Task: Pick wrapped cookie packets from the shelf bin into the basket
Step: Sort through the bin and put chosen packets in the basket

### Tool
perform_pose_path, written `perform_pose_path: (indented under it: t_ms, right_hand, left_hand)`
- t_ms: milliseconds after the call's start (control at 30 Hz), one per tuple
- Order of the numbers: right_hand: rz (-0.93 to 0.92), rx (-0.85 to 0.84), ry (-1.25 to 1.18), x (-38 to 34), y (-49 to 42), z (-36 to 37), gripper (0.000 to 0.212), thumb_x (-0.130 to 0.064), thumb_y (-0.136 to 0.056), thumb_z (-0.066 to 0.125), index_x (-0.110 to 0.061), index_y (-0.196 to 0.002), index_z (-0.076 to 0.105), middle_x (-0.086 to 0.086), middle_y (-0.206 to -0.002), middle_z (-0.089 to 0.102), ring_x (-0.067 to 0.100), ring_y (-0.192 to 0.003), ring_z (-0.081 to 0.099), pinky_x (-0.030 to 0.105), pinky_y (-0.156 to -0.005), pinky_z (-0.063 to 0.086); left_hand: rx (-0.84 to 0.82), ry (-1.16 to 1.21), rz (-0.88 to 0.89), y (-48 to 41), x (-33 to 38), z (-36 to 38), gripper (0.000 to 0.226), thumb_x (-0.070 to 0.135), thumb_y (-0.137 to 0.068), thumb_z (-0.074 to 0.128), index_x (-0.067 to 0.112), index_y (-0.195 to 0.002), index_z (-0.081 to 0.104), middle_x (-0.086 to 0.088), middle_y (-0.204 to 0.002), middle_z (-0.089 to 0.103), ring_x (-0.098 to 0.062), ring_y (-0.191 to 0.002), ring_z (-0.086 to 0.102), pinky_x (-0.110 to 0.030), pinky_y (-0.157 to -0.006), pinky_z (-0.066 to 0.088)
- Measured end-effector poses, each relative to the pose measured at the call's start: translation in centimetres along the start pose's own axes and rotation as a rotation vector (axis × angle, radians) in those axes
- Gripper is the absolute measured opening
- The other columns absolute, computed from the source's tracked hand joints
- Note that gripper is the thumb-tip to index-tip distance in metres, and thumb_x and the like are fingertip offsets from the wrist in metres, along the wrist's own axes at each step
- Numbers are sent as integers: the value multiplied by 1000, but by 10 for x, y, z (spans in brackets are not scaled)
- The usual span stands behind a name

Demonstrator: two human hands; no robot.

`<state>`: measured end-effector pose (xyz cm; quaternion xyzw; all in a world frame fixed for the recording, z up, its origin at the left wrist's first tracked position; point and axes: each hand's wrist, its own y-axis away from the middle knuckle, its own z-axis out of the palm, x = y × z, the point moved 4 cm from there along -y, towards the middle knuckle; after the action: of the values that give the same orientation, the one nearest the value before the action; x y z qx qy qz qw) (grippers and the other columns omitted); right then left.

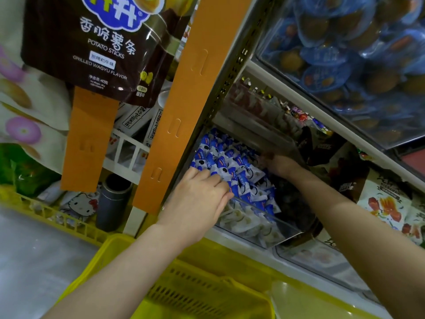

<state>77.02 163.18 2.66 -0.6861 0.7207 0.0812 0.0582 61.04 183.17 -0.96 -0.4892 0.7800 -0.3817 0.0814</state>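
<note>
Blue-and-white wrapped cookie packets [226, 161] fill a clear shelf bin [259, 238]. My left hand [199, 199] reaches into the bin's near side, its fingers curled round some of the packets. Deeper in, on the right side of the pile, my right hand [277, 164] lies on the packets; it is blurred and its fingertips are hidden. The yellow slotted basket [207, 288] sits below the shelf, under my left forearm.
An orange shelf post [184, 107] stands left of the bin. A dark potato-sticks bag [92, 49] hangs at the upper left. Dark and printed snack bags [386, 203] lie right of the bin, blue tubs [345, 54] above. A yellow crate [53, 215] with goods sits at the left.
</note>
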Motion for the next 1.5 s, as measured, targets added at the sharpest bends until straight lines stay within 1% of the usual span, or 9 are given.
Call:
perform_pose_path:
  t_ms: [233, 567, 800, 933, 1033, 1167, 1267, 1400, 1500]
  right_hand:
    - [207, -51, 181, 9, 6, 18, 33, -16, -100, 35, 5, -119, 52, 20, -127, 52, 30, -115, 52, 31, -81, 40]
    - [234, 104, 22, 15, -1, 23, 23, -18, -91, 56, 2, -100, 62, 19, -108, 62, 30, -100, 58, 27, -73, 39]
    - [57, 515, -88, -1, 32, -6, 24, -16, -95, 47, 4, -104, 59, 24, -104, 62, 35, -94, 59, 28, -69, 36]
    - [-38, 638, -303, -21, 65, -29, 23, -16, -96, 46, -1, -106, 59, 16, -98, 63, 23, -81, 58, 22, -64, 36]
    - [-175, 622, -522, -34, 102, -32, 15, -19, -95, 49, -9, -101, 59, -1, -87, 61, 11, -74, 60, 7, -55, 39]
    - [-374, 543, -731, -48, 160, -27, 7, -18, -94, 52, -20, -87, 54, -7, -78, 61, 7, -70, 61, 17, -58, 47]
    - [-480, 435, -849, -49, 193, -11, 8, -13, -93, 52, -16, -87, 56, -10, -75, 57, -2, -64, 53, 14, -59, 41]
    - [-344, 163, -1006, -41, 209, 28, 8, -14, -95, 48, -17, -90, 54, -3, -77, 57, 5, -67, 52, 23, -63, 43]
    - [-251, -20, -1050, -35, 217, 54, 12, -19, -96, 45, -22, -92, 56, -1, -82, 63, 10, -75, 61, 22, -64, 49]
  left_hand:
    - [11, 7, 23, 1, 0, -4, 21, 32, -89, 55, 21, -79, 68, 6, -73, 66, -16, -71, 59, -29, -71, 44]
    - [-15, 21, -3, 0, 0, -3, 20, 32, -89, 56, 21, -81, 69, 6, -74, 66, -16, -72, 59, -29, -74, 45]
    - [-68, 30, -2, 2, 1, -2, 24, 31, -92, 48, 19, -85, 68, 4, -79, 68, -17, -76, 59, -32, -76, 42]
    - [-165, 76, -40, 2, 0, -1, 32, 35, -97, 34, 22, -105, 62, 6, -102, 65, -14, -95, 54, -31, -89, 32]
    - [-108, 259, -132, 1, 2, -5, 27, 31, -98, 35, 22, -115, 54, 7, -115, 57, -10, -107, 46, -24, -92, 27]
    - [36, 580, -292, 4, 15, -20, 29, 30, -97, 39, 20, -124, 46, 11, -116, 48, -1, -109, 43, -19, -94, 35]
    - [26, 970, -402, 9, 32, -25, 26, 30, -93, 45, 18, -115, 48, 7, -105, 58, 2, -97, 54, -10, -80, 42]
    - [-65, 1166, -513, 26, 44, -16, 12, 18, -93, 47, 25, -99, 55, 15, -79, 60, 13, -70, 55, -4, -66, 40]
    - [-210, 1200, -599, 49, 47, -3, 19, 9, -93, 48, 26, -97, 55, 13, -83, 62, 14, -68, 58, -3, -63, 41]
